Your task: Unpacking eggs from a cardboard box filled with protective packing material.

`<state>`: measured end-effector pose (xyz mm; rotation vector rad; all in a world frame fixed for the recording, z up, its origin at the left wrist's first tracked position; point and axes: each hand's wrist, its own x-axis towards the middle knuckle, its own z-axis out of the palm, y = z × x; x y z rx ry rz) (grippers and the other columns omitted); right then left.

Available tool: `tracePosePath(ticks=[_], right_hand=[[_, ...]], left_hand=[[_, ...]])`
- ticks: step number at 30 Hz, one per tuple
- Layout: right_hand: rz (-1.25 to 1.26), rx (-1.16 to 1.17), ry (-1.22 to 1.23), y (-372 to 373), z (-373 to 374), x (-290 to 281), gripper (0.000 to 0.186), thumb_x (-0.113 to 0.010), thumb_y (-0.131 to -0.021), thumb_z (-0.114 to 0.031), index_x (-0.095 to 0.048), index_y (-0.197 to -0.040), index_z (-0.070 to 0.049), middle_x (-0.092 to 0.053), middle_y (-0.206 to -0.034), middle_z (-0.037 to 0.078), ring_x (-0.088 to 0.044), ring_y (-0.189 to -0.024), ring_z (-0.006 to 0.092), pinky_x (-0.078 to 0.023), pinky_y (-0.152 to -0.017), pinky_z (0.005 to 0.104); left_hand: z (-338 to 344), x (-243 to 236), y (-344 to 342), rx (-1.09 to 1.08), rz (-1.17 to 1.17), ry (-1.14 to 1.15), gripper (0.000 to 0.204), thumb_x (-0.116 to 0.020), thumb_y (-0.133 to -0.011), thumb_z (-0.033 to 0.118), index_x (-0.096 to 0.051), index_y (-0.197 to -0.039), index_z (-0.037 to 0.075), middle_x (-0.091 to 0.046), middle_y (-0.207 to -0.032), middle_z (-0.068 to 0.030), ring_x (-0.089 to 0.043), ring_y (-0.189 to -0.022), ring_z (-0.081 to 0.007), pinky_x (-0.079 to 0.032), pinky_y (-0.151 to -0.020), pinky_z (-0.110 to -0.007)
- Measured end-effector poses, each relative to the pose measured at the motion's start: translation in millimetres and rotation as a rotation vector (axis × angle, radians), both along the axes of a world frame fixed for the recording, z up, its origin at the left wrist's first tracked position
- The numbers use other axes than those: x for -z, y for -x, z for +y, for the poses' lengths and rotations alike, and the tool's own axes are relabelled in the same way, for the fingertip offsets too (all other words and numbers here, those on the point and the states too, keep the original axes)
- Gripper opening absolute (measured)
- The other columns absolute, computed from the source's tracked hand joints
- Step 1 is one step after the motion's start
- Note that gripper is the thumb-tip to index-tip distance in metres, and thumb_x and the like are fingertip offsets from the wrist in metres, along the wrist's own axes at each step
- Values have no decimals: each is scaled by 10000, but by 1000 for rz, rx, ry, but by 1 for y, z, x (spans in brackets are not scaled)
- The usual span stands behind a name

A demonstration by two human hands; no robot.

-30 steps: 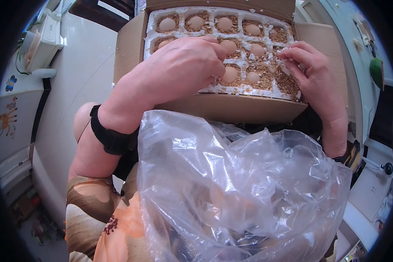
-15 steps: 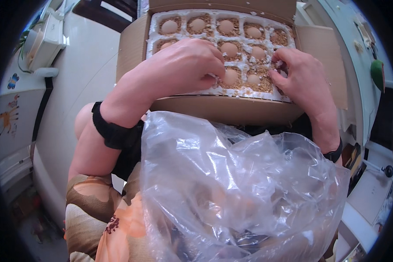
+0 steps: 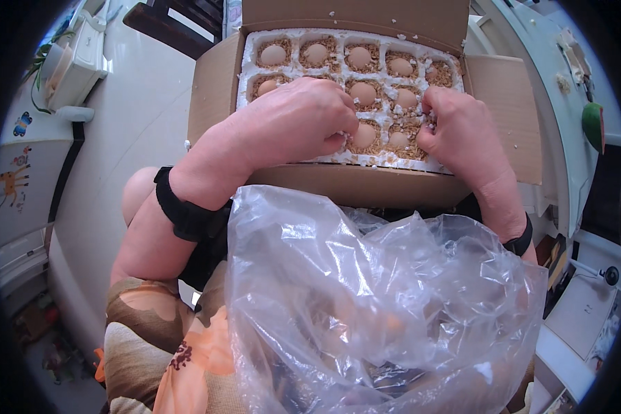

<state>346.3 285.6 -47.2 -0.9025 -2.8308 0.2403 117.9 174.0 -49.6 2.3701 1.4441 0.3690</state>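
A white foam tray (image 3: 252,58) sits in an open cardboard box (image 3: 379,181); its square cells hold brown eggs (image 3: 363,92) bedded in shredded brown filler (image 3: 412,148). My left hand (image 3: 310,114) hangs over the tray's left-middle cells, fingers curled together, with white foam bits (image 3: 341,135) at the fingertips. It hides the cells beneath. Over the right edge of the tray, my right hand (image 3: 466,131) bends thumb and forefinger toward each other around white foam crumbs (image 3: 431,119). A large clear plastic bag (image 3: 386,303) covers my lap, with blurred contents showing through.
Box flaps (image 3: 507,114) stand spread to the sides, dotted with foam crumbs. A dark wooden piece of furniture (image 3: 169,27) is behind on the left. Along the right runs a pale cabinet (image 3: 552,83). White tiled floor (image 3: 131,96) shows at left.
The box and tray sit slightly lower in view. My right hand has shifted a little left and its thumb and forefinger remain bent over the foam. My left hand stays over the same cells.
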Motion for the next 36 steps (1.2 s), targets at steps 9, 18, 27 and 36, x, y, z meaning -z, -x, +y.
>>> tracePosePath(ticks=[9,18,27,36], right_hand=[[-12,-86,-20,-2,5,-1,161,-650,-719,-49,-596,-859,11,-640,-830,196,-634,-794,384,-510,-736,450],[-40,-39,64,-7,4,-12,174,-664,-719,-56,-601,-869,5,-649,-836,186,-644,-799,363,-518,-732,434],[-23,-41,-20,-1,0,-2,121,-629,-725,-36,-579,-818,23,-651,-822,222,-653,-828,383,-532,-777,462],[51,-104,-12,-8,14,9,143,-632,-715,-26,-603,-851,6,-642,-818,191,-638,-782,377,-515,-719,446]], left_hand=[[-5,-1,0,7,-16,-44,135,-676,-796,74,-732,-919,73,-672,-997,-64,-640,-953,-281,-516,-822,-401],[0,-3,-4,6,20,-56,92,-676,-773,72,-703,-861,60,-663,-939,-60,-632,-932,-278,-513,-812,-400],[1,3,-8,-43,48,0,79,-662,-781,89,-698,-848,68,-671,-915,-62,-641,-917,-285,-515,-814,-408],[4,10,-11,-51,-18,-66,89,-675,-769,84,-695,-852,55,-667,-867,-98,-647,-873,-303,-518,-803,-403]])
